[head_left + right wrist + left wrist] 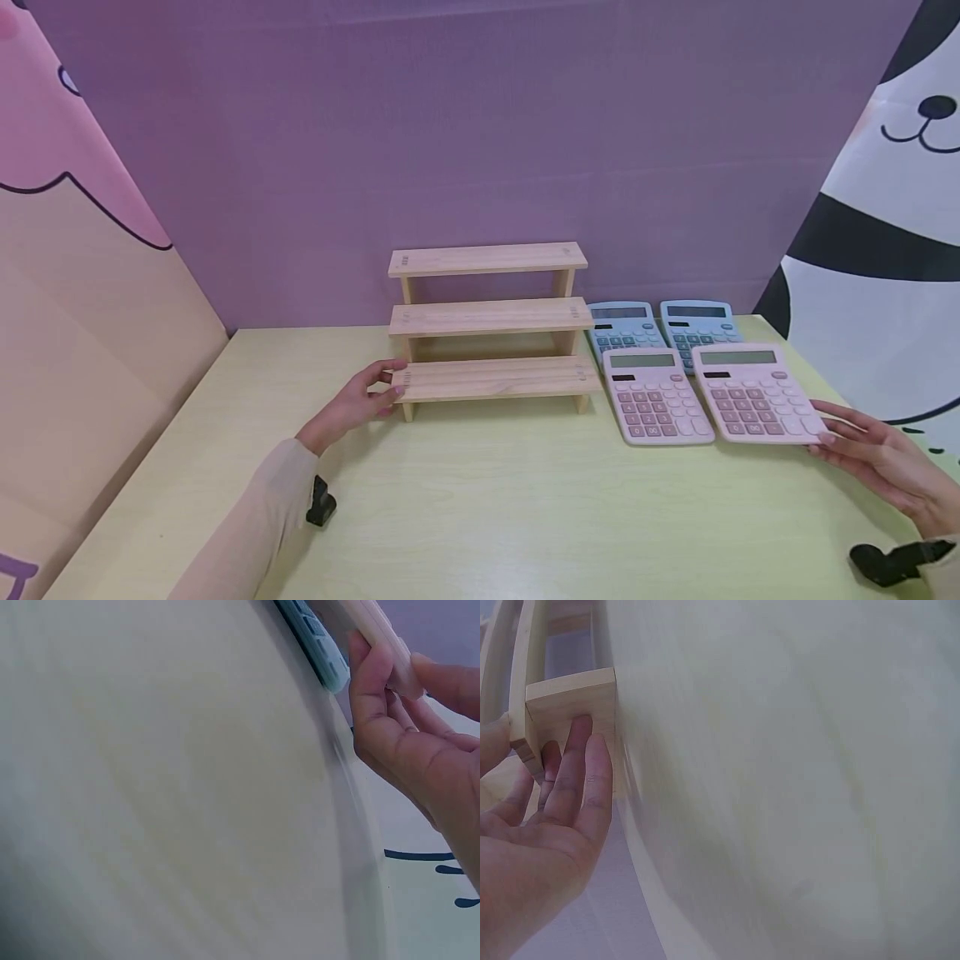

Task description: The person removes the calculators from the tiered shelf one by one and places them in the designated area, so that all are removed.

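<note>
A three-tier wooden stand (495,379) is on the table before the purple backdrop. My left hand (366,394) grips the left end of its lowest step. In the left wrist view the thumb lies on the board (526,742) and the other fingers reach underneath. At the right, my right hand (885,458) pinches the lower right corner of a pink calculator (787,400). The right wrist view shows that calculator (375,634) between thumb and fingers, raised above a blue calculator (322,652). Another pink calculator (651,367) lies just left of the held one.
Two blue calculators (624,312) (697,312) lie behind the pink ones, close to the stand's right side. A purple backdrop (487,125) rises behind the pale table (487,517). Printed panels flank it, a pink character (67,125) left and a panda (885,333) right.
</note>
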{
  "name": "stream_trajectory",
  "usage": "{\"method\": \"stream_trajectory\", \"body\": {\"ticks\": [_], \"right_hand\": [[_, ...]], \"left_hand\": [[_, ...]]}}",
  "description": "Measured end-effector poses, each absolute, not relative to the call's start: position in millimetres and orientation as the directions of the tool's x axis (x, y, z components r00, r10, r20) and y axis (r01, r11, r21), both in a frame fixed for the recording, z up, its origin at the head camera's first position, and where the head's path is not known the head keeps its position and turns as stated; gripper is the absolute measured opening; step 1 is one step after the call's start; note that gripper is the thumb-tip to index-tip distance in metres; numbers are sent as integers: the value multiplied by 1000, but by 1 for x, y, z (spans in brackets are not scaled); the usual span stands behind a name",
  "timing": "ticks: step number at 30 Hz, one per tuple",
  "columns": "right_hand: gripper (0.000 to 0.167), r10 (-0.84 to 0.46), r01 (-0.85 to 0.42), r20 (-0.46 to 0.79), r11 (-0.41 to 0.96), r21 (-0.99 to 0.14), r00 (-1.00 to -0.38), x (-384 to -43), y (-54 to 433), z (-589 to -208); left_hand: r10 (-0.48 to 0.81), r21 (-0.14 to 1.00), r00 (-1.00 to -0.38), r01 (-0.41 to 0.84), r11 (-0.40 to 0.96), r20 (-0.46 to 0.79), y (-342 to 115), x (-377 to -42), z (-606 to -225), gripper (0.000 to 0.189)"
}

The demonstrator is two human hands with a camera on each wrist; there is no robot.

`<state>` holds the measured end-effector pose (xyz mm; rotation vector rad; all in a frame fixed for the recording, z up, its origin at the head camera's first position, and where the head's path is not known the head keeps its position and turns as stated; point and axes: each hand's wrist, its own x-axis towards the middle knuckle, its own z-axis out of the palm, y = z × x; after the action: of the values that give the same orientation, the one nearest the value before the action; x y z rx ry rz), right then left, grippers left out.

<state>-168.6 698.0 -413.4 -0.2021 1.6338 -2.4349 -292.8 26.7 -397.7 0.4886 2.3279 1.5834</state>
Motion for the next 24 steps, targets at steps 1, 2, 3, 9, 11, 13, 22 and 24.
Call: {"method": "stream_trajectory", "body": {"ticks": [1, 2, 3, 9, 11, 13, 22, 24], "right_hand": [[46, -247, 97, -5, -363, -927, -969, -169, 698, -413], [46, -251, 102, -10, -357, -928, -968, -169, 698, -413], [46, -252, 105, -15, -349, -931, -968, -170, 698, -412], [45, -233, 134, -58, -324, -937, -971, -172, 697, -411], [44, -233, 142, -66, -324, -935, -970, -172, 696, -410], [44, -238, 151, -74, -324, -934, -968, -173, 696, -409], [43, -266, 189, -107, -306, -933, -958, -176, 695, -405], [43, -264, 196, -117, -296, -935, -957, -176, 695, -405]], "left_hand": [[429, 933, -902, 117, 341, -44, 27, -293, -398, 49], [428, 933, -903, 115, 341, -45, 27, -293, -398, 49], [427, 933, -903, 114, 341, -46, 27, -293, -398, 49], [430, 935, -902, 119, 335, -39, 27, -293, -397, 49], [428, 934, -903, 119, 338, -40, 27, -293, -396, 49], [426, 933, -904, 116, 341, -44, 27, -292, -395, 49], [422, 937, -906, 107, 333, -47, 28, -292, -395, 47], [419, 937, -907, 106, 332, -45, 27, -292, -395, 47]]}}
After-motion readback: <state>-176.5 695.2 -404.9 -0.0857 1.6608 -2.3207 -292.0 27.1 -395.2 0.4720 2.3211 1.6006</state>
